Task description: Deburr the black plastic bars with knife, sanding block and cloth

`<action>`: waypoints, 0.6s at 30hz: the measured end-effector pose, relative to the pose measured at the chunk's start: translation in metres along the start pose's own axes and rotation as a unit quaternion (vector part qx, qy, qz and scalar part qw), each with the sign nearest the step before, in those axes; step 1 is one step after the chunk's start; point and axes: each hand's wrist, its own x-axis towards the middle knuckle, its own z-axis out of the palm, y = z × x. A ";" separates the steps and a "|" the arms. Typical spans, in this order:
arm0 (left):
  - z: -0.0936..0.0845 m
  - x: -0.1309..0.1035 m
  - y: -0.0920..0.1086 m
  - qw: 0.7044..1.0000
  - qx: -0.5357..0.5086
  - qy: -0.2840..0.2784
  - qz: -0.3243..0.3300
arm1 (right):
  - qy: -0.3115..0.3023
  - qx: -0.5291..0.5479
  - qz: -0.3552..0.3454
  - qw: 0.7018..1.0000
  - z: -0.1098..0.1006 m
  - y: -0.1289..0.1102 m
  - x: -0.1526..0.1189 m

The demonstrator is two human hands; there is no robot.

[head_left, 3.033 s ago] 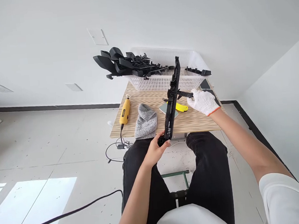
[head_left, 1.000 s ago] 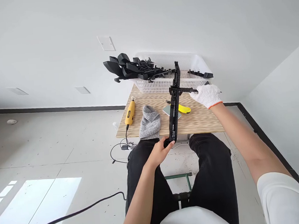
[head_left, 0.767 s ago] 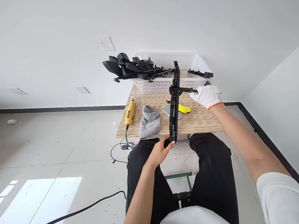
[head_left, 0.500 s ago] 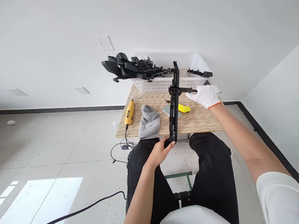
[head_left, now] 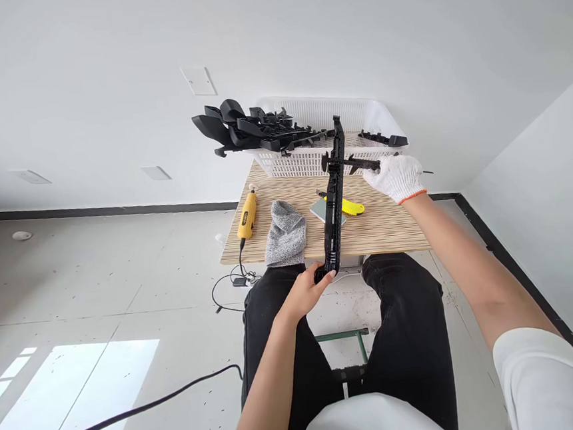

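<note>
My bare left hand [head_left: 307, 292] is closed on the lower end of a long black plastic part [head_left: 334, 204], which slants up and away over the table. A white knitted glove with an orange cuff covers my right hand [head_left: 394, 177]. It grips a black caliper [head_left: 362, 163] lying crosswise at the upper half of the part. One caliper jaw shows left of the part, and the sliding jaw stands to its right with a gap. A thin rod pokes out beyond the glove. I cannot tell whether the caliper touches the part.
A white basket [head_left: 292, 165] with several black plastic parts [head_left: 253, 127] stands at the table's back. On the wooden table [head_left: 383, 230] lie a yellow corded rotary tool [head_left: 247, 216], a grey glove [head_left: 285, 235], a yellow utility knife [head_left: 353, 207] and a grey-green pad [head_left: 319, 209].
My right hand has shifted slightly right, and the caliper's sliding jaw has moved away from the black part, widening the jaws. My left hand and the part have stayed in place.
</note>
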 end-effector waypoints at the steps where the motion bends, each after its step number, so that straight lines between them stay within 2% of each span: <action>1: 0.000 0.000 0.000 1.000 -0.001 0.000 0.002 | -0.001 0.002 -0.003 1.000 -0.002 0.000 0.004; 8: -0.003 -0.001 0.002 1.000 -0.013 -0.013 0.018 | -0.031 0.006 -0.006 0.999 -0.002 -0.004 0.025; 18: -0.005 -0.002 0.001 1.000 -0.012 -0.008 0.025 | -0.040 0.007 -0.030 0.999 0.004 0.009 0.022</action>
